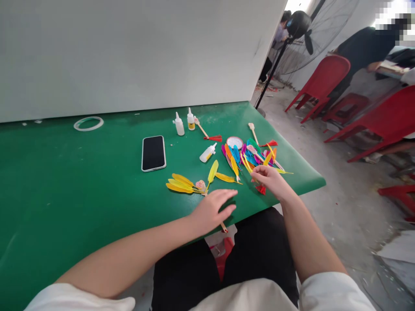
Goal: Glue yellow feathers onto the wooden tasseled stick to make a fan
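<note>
Where right hand (271,179) touches it, yellow feather (246,163) points away-left.

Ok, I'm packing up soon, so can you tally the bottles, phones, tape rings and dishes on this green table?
Small white plastic glue bottles: 3
Black-screened smartphone: 1
White tape ring: 1
Round white dish: 1
Total: 6
Coloured feathers: overlapping, left uncounted.
</note>
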The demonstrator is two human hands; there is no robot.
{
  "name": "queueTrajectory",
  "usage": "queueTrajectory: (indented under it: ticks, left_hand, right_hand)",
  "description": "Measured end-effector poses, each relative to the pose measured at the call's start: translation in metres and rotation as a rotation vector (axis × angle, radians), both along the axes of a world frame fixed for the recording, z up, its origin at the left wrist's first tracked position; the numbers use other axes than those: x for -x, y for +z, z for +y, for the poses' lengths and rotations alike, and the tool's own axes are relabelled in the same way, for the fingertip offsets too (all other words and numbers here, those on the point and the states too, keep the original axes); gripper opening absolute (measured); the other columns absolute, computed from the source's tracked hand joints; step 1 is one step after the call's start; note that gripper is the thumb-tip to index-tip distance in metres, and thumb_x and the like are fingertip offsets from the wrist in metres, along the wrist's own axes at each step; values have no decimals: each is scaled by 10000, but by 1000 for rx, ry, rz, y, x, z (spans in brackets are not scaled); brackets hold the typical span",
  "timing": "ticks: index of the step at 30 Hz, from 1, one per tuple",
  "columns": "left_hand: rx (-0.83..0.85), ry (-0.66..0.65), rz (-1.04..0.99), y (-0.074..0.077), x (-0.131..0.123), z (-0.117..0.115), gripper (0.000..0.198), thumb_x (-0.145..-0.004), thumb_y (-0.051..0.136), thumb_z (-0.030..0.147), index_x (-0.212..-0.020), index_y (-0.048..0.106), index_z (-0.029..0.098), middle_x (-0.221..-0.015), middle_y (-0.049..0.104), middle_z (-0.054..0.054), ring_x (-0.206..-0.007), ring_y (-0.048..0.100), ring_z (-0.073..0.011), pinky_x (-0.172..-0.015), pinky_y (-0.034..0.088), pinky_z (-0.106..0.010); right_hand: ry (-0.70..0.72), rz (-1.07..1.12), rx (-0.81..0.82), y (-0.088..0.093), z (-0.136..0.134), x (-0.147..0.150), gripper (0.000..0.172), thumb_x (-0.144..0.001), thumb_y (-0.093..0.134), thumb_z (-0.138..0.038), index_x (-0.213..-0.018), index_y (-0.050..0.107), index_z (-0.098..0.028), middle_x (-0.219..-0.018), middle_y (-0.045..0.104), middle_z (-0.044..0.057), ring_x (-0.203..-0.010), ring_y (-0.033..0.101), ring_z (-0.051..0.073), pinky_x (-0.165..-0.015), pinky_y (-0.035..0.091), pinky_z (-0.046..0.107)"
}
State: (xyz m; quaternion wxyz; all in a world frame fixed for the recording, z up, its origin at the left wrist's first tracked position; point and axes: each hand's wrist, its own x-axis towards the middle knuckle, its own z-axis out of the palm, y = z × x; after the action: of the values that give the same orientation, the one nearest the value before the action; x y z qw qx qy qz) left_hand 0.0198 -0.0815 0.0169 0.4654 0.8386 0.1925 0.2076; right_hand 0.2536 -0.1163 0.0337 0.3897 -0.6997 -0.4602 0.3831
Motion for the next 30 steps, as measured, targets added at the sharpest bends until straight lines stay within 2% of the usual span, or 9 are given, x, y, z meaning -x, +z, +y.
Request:
queueTrajectory:
  ticks: [3,5,7,9,13,18,23,27,30]
  left_hand:
    - [587,226,-118,9,-25,19,463,-844,522,298,-1272,412,160,-1137,597,-127,-1015,590,-192,-900,473,-355]
    - [864,328,-182,14,-42,32,439,-825,563,288,-1224,449,145,-1026,645,-115,-910,632,-174,-849,497,-336]
    - [1007,333,-227,17,-54,42,280,-812,583,251,-1060,559,124,-920,670,-95,-808,649,-142,-794,510,-290]
    - [1061,331,-227,19,-58,49,129,-792,595,187,-892,613,108,-821,675,-73,-722,647,-116,-729,516,-247]
    - [1002,453,-214,19,-45,57,73,-748,621,160,-806,625,116,-743,662,-38,-633,624,-99,-624,519,-225]
    - [710,518,-122,22,-13,73,154,-724,636,248,-803,645,116,-724,648,-31,-601,590,-96,-567,491,-215]
    - [405,474,67,29,13,89,188,-726,609,255,-856,662,130,-784,665,-37,-694,596,-133,-602,470,-233]
    - [323,448,94,31,24,101,249,-713,613,245,-935,632,135,-878,672,-47,-777,615,-158,-717,473,-277]
    - [236,442,119,30,28,110,278,-707,619,262,-958,623,143,-857,665,-42,-783,614,-163,-774,457,-299]
  right_hand:
    - [19,150,3,2,1,9,234,-709,614,-401,-746,536,-183,-589,583,-39,-380,341,36,-384,236,195]
    - [29,183,-31,3,2,15,241,-691,638,-394,-771,554,-183,-611,590,-38,-382,349,34,-379,232,192]
    - [48,161,-92,3,2,21,246,-668,668,-356,-819,577,-184,-651,615,-24,-473,472,65,-441,329,198]
    - [60,129,-147,4,2,26,272,-663,677,-317,-886,589,-189,-668,636,-14,-602,565,109,-556,412,226]
    - [24,97,-189,0,2,28,276,-692,645,-311,-940,607,-197,-674,656,-1,-654,604,142,-611,439,264]
    - [-98,-6,-184,-16,5,14,279,-679,641,-374,-884,631,-185,-670,657,17,-592,580,148,-541,415,264]
    - [-132,-214,-117,-29,9,4,246,-661,644,-378,-807,652,-181,-649,649,16,-599,562,155,-568,405,277]
    - [-170,-323,-89,-29,10,1,225,-656,642,-378,-777,652,-188,-646,635,13,-593,553,157,-588,409,289]
    - [-225,-381,-93,-29,8,-3,211,-642,653,-373,-744,638,-189,-681,643,21,-638,572,172,-630,425,303]
